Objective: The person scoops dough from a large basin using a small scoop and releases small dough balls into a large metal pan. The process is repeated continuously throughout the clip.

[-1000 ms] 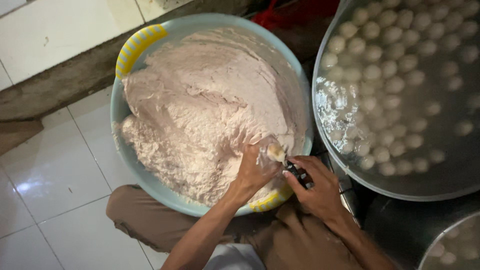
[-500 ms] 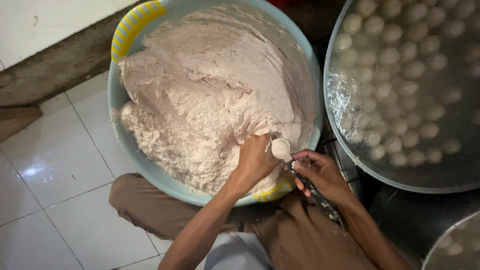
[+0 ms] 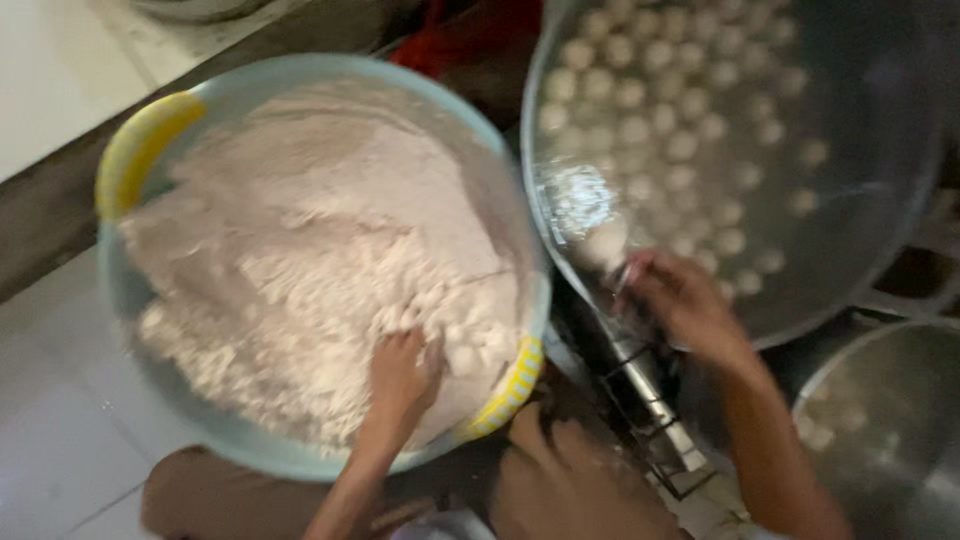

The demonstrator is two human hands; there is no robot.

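The left hand (image 3: 400, 375) digs curled fingers into pale paste (image 3: 320, 260) in the basin (image 3: 150, 140), while the right hand (image 3: 680, 300) grips a spoon (image 3: 605, 245) over the steel pan (image 3: 880, 260).

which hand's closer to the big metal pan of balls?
Right. The right hand is over the near rim of the metal pan, holding a pale ball at its edge. The left hand is off to the side, in the paste in the blue basin.

White floor tiles (image 3: 60, 440) with thin dark grout lines filled the 8 o'clock corner. A dark raised ledge (image 3: 45, 225) ran diagonally from 9 toward 12 o'clock, with a paler surface (image 3: 60, 70) beyond it at 10 o'clock. Light was dim and soft.
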